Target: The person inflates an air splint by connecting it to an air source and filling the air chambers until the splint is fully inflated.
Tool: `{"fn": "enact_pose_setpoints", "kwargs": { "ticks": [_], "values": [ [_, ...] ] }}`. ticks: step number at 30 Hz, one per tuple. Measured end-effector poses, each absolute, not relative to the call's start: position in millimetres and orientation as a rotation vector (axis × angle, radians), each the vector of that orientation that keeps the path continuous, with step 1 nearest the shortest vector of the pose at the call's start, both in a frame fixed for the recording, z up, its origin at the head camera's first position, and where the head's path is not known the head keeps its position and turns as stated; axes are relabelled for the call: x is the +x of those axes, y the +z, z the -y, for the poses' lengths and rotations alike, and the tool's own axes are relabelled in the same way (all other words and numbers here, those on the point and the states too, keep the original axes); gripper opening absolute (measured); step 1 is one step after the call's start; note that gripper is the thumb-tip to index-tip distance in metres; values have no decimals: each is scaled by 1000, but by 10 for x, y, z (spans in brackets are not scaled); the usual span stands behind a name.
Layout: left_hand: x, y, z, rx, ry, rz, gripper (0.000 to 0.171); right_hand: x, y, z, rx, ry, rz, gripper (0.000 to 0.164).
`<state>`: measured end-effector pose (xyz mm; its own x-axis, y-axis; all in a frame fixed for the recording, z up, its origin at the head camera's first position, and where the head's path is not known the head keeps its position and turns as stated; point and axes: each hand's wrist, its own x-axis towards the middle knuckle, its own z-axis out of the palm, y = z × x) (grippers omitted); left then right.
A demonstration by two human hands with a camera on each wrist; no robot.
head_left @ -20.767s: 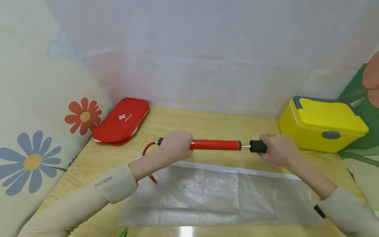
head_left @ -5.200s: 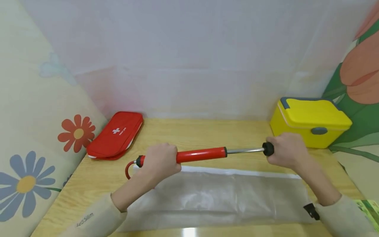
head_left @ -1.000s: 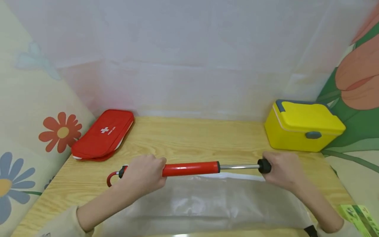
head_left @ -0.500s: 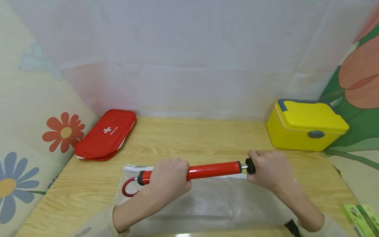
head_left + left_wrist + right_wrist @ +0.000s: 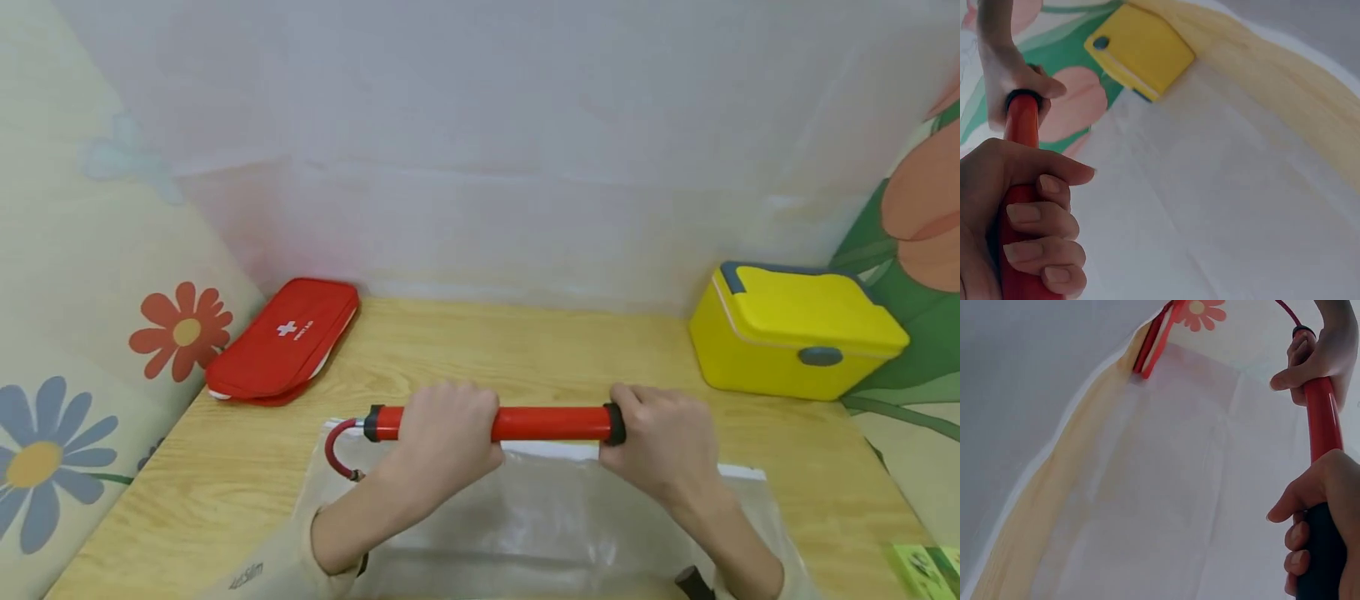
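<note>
A red hand pump [image 5: 555, 423] is held level above the table, its rod pushed fully in. My left hand [image 5: 450, 429] wraps round the barrel near the hose end; in the left wrist view its fingers [image 5: 1044, 250] curl over the red tube. My right hand [image 5: 663, 437] grips the black handle [image 5: 1321, 550], which the right wrist view shows against the barrel's end. From the pump's left end a short red hose [image 5: 333, 450] bends down, its lower end partly hidden by the left forearm. Beneath lies a clear zippered plastic bag [image 5: 540, 517], flat on the table.
At the back left a red first aid pouch [image 5: 288, 342] leans by the flowered wall. A yellow box [image 5: 795, 333] with a blue handle stands back right. A green printed packet [image 5: 926, 571] lies at the right front of the wooden table [image 5: 517, 342].
My right hand has moved left toward the left hand, pushing the pump's rod from well extended to fully in. Over the longer span, the rod also appears at differing lengths.
</note>
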<state>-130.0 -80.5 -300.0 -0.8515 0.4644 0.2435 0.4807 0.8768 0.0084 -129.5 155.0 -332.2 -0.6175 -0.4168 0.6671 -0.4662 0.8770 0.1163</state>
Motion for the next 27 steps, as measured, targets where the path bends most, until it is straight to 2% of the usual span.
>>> {"fn": "enact_pose_setpoints", "kwargs": {
  "ticks": [5,9,15,19,27],
  "values": [
    [-1365,-3024,887,-755,-129,2812,14,-1382,-3316,-1729,699,121,2258,19],
    [-1407,-3073,1107,-726,-98,2844,15,-1489,-3355,-2070,738,181,2166,10],
    [-1434,-3144,1308,-706,-27,2815,18,-1517,-3402,-2553,659,140,2053,30],
    [-1428,-3195,1194,-729,0,2809,18,-1473,-3420,-2527,670,83,2160,23],
    [-1345,-3216,977,-662,-77,2881,18,-1398,-3553,-2132,664,63,2252,13]
  ]
}}
